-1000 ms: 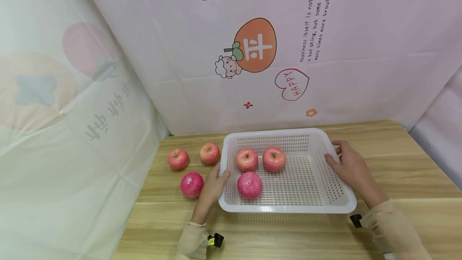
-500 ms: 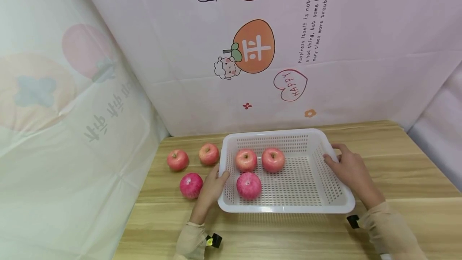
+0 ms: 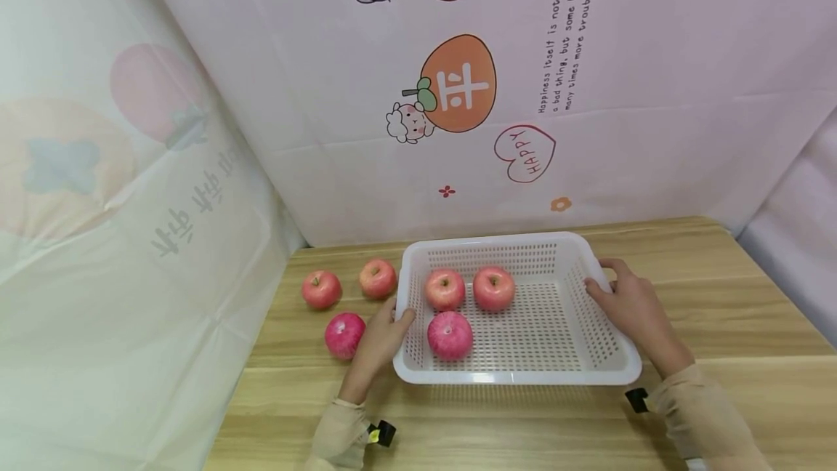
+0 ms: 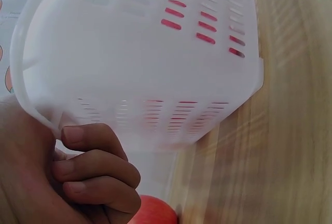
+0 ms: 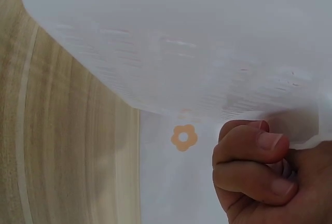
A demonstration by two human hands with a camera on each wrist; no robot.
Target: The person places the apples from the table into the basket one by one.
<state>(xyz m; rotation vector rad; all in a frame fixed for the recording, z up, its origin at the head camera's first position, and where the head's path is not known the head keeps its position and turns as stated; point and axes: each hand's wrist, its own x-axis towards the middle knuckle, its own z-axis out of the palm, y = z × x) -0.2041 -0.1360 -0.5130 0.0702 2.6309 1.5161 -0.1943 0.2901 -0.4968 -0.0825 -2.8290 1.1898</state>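
Observation:
A white perforated plastic basket (image 3: 536,377) is gripped at both short ends. My left hand (image 3: 381,334) holds its left rim, thumb over the top and fingers curled beneath, as the left wrist view shows. At the opposite rim my right hand (image 3: 631,304) grips in the same way, its curled fingers (image 5: 244,143) seen in the right wrist view. Inside, at the left, lie two red apples, one apple (image 3: 445,289) beside another apple (image 3: 493,288), and a pink round fruit (image 3: 450,335) in front of them.
Left of the basket on the wooden table (image 3: 281,398) are an apple (image 3: 321,289), a second apple (image 3: 377,278) near the rim, and a deep-pink round fruit (image 3: 344,335) by my left hand. A printed white cloth (image 3: 366,187) hangs behind the table.
Almost nothing differs. The whole scene shifts very slightly left in the head view, while both hands keep their hold on the basket and the fruit inside stays put.

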